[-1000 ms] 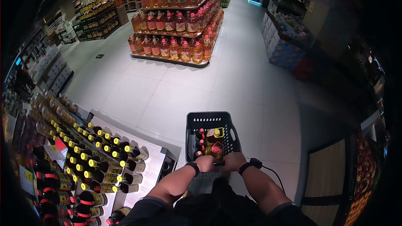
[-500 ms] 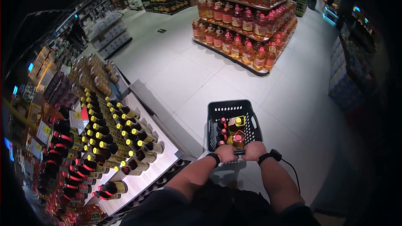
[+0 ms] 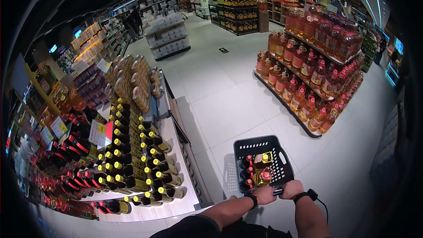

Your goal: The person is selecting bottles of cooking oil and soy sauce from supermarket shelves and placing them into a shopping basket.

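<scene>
My left fingers (image 3: 264,195) and right fingers (image 3: 291,190) are curled closed around the dark handle (image 3: 277,191) of the black basket (image 3: 257,143). Inside it, red-capped dark bottles (image 3: 249,170) stand along the left and two oil bottles (image 3: 265,174) beside them. Left of the basket, yellow-capped bottles (image 3: 128,159) crowd a display table (image 3: 164,212); far right, reddish oil jugs (image 3: 308,68) fill a tiered stand (image 3: 286,101).

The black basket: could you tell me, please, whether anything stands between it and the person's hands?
Nothing visible does: the left hand and right hand grip the basket by its near handle. The stacked bottles on the right stand apart from it.
</scene>
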A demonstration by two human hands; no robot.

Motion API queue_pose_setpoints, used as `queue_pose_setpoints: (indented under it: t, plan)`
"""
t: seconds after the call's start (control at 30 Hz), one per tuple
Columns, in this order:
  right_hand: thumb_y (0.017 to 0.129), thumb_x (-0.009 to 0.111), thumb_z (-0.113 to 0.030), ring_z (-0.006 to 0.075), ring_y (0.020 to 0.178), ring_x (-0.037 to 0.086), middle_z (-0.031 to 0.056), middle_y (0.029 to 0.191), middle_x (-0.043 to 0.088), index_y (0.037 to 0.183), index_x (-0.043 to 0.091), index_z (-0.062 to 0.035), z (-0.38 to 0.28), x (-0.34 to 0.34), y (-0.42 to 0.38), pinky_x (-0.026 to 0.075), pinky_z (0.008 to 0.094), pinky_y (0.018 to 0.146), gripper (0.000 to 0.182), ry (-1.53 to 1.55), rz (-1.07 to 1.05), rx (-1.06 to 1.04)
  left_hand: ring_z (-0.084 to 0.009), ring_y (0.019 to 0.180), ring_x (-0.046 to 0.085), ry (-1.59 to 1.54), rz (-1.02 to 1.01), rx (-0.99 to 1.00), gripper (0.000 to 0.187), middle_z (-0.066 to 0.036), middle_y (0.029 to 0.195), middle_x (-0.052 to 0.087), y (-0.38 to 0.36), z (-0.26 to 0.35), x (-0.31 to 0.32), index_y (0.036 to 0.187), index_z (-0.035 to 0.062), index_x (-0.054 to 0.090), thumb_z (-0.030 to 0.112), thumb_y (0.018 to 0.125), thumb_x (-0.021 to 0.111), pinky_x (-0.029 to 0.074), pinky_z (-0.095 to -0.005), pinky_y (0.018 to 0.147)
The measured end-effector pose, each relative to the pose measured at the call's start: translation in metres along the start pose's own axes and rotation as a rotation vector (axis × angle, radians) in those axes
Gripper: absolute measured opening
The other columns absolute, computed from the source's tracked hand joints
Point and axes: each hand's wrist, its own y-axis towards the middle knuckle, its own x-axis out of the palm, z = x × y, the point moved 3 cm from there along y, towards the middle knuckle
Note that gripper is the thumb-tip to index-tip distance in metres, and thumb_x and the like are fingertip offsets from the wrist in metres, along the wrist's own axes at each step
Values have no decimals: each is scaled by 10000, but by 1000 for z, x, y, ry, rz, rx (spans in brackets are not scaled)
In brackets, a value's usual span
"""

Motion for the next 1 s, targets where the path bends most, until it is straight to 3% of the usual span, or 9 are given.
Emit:
queue_pose_setpoints:
  t: [0.2, 0.33, 0.43, 0.53, 0.63, 0.7, 0.9, 0.97, 1.0]
  plan:
    - [721, 670, -521, 296, 919, 737, 108, 928, 766, 905, 802, -203, 18, -66, 72, 582, 412, 839, 390, -26, -113, -73, -378, 852, 709, -29, -22, -85, 343, -215, 886, 720, 54, -10, -61, 920, 6, 727, 324, 820, 645, 557, -469, 805]
    - [736, 655, -550, 302, 872, 737, 108, 892, 763, 894, 801, -197, 33, -95, 132, 586, 407, 804, 414, -73, -77, -144, -376, 848, 709, -67, 29, -129, 348, -216, 893, 722, 95, -34, -94, 913, -2, 719, 325, 820, 646, 554, -474, 793]
    - [728, 661, -546, 306, 861, 738, 114, 880, 761, 877, 800, -190, 44, -125, 179, 587, 408, 799, 410, -64, -84, -194, -381, 788, 699, -78, 123, -143, 336, -206, 833, 714, 132, -50, -122, 903, 25, 722, 346, 836, 650, 548, -479, 757]
    - [732, 662, -526, 311, 864, 737, 111, 875, 760, 871, 798, -185, 56, -149, 226, 587, 417, 788, 393, -71, -50, -255, -330, 741, 710, -97, 116, -175, 311, -142, 751, 713, 161, -53, -161, 894, 36, 722, 332, 823, 657, 559, -447, 733]
    - [743, 652, -513, 313, 868, 739, 125, 898, 763, 887, 801, -176, 75, -173, 287, 586, 426, 798, 396, -56, -9, -314, -372, 794, 709, -80, 187, -222, 332, -198, 825, 723, 203, -67, -198, 901, 30, 728, 345, 831, 650, 556, -464, 764]
    - [761, 656, -500, 309, 897, 747, 143, 942, 769, 919, 801, -113, 72, -205, 306, 589, 423, 797, 443, -57, -13, -378, -388, 837, 703, -15, 196, -183, 383, -226, 881, 718, 220, -86, -218, 934, 14, 723, 378, 835, 656, 555, -463, 786]
    - [784, 604, -328, 310, 953, 746, 147, 1008, 768, 973, 794, -89, 63, -277, 389, 586, 414, 821, 360, -13, 9, -452, -380, 887, 695, 30, 386, -196, 397, -195, 917, 723, 254, -118, -291, 1024, 78, 739, 419, 828, 681, 546, -450, 814]
    - [798, 594, -315, 310, 984, 741, 152, 1041, 764, 1013, 788, -80, 57, -294, 417, 585, 413, 839, 372, -8, 27, -477, -384, 887, 693, 75, 400, -344, 411, -207, 915, 719, 265, -134, -321, 1020, 75, 742, 431, 824, 683, 544, -456, 821]
    - [780, 627, -402, 318, 951, 743, 153, 1010, 765, 986, 790, -87, 54, -294, 438, 587, 420, 826, 410, -19, 29, -488, -381, 895, 694, 83, 383, -428, 420, -209, 919, 721, 268, -130, -337, 1016, 77, 746, 444, 824, 679, 542, -459, 828]
